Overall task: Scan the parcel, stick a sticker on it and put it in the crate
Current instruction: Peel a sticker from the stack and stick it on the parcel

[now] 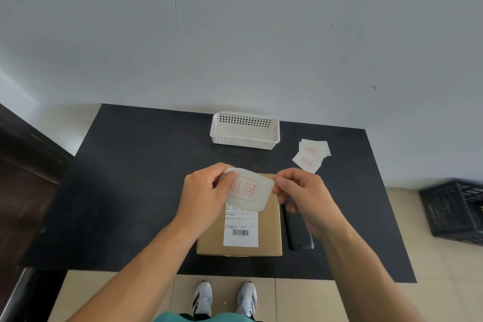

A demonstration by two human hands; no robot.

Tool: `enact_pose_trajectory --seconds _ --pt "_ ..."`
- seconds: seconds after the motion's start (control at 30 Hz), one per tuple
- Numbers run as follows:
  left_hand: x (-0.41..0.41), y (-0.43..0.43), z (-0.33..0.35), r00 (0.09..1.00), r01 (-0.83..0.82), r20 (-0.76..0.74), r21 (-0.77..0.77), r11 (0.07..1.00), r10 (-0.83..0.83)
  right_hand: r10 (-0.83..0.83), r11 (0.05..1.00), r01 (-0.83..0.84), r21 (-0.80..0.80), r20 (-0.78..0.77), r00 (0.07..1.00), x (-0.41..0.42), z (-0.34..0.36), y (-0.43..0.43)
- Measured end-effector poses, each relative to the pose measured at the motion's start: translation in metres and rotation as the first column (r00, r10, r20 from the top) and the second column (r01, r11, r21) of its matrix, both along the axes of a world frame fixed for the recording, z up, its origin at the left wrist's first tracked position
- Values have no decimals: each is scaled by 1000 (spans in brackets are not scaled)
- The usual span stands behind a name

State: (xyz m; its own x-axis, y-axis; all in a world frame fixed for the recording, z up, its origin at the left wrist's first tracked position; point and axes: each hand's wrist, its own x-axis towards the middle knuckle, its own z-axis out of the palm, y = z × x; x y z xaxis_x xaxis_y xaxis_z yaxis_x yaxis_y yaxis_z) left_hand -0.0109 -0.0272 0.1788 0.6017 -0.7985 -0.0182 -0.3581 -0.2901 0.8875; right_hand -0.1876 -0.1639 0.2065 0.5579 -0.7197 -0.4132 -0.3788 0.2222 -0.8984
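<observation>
Head view: a sticker (248,189) with red print is pinched at its left edge by the left hand (202,195) and at its right edge by the right hand (304,196), held above the parcel (269,230). The parcel lies near-centre on the black table (130,178). A dark device (298,232), possibly the scanner, lies just right of it. A black crate (454,209) sits on the floor, far right.

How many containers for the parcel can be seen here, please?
2. A white basket stands on the table's far side, beyond the parcel. A black crate stands on the floor at the right, partly cut off.
</observation>
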Motion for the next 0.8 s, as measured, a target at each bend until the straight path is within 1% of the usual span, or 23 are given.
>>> enact_pose_trajectory --seconds 0.17,0.3,0.53,0.8 --pt "-1 2 -1 1000 -7 8 14 1000 7 36 999 -36 -2 -36 999 0 -1 0" --pt "-1 3 -1 1000 -3 7 2 1000 3 44 999 -44 13 -27 999 -3 1 2" --pt "-2 4 -2 999 7 -34 2 1000 -7 65 998 -64 21 -49 997 -6 0 4" --pt "-5 7 -4 1000 8 -9 21 1000 -8 76 997 -76 34 -19 997 -8 0 7"
